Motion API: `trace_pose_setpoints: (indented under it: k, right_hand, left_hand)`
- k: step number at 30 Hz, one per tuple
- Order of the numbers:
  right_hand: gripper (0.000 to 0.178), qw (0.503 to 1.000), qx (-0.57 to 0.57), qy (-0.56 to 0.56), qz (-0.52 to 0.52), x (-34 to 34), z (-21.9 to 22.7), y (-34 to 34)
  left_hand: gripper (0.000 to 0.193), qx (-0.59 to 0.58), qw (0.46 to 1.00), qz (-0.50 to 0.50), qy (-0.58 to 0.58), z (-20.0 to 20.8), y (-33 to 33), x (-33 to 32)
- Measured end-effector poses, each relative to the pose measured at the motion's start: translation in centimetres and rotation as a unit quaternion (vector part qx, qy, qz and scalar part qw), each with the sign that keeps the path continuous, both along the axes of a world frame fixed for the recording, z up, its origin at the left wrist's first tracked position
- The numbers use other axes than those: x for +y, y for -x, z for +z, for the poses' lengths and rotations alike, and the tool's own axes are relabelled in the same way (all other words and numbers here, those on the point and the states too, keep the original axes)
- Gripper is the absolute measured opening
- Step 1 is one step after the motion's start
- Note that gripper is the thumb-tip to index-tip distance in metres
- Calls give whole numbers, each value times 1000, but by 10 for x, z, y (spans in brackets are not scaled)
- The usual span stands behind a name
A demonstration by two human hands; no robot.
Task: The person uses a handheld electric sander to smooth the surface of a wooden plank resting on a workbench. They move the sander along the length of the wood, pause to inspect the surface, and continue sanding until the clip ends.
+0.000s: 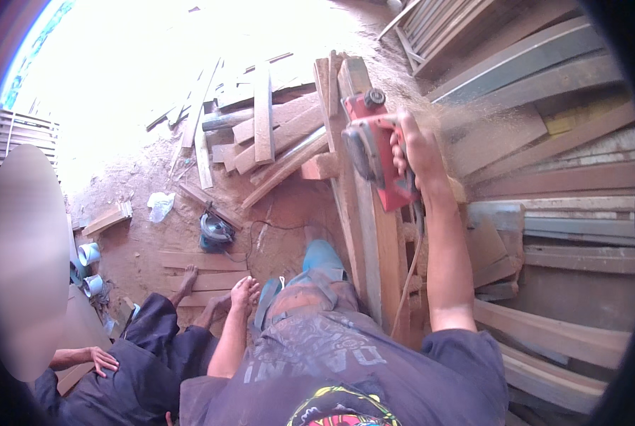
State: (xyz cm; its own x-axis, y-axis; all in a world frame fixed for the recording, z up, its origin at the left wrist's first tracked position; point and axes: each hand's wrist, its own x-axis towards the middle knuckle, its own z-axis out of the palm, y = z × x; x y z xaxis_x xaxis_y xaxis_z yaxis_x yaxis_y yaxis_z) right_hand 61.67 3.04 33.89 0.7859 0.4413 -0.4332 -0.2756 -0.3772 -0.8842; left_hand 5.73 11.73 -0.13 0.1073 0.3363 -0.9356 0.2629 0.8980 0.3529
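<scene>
My right hand [418,145] is closed round the rear handle of a red electric planer [380,153]. The planer rests on a long timber beam [381,263] that runs away from me, and wood dust sprays off to its right. A cord [411,273] trails back from the tool along the beam. Down by my left side hangs my left hand [245,291], its fingers loosely bent and apart, with nothing seen in it. It is nearest to my hip and to a seated person in dark clothes.
The seated person [154,341] is close on my left. A circular saw [216,231] lies on the dusty ground near loose boards [282,135]. Stacked planks [559,248] fill the right side. White cups [89,253] and a plastic bag [161,206] lie at left.
</scene>
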Motion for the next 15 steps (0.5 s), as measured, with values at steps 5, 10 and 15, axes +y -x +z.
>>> trace_pose_setpoints:
  k: [5,10,15]
  right_hand:
    - [52,992,-51,-75,83,98,-20,-106]
    - [45,994,-39,-92,48,147,-46,-174]
    - [48,995,-37,-57,68,85,-32,-90]
  left_hand:
    - [49,-22,998,45,-25,27,-24,-3]
    - [48,-30,997,26,-61,49,-20,-3]
    - [51,-15,999,17,-48,41,23,-7]
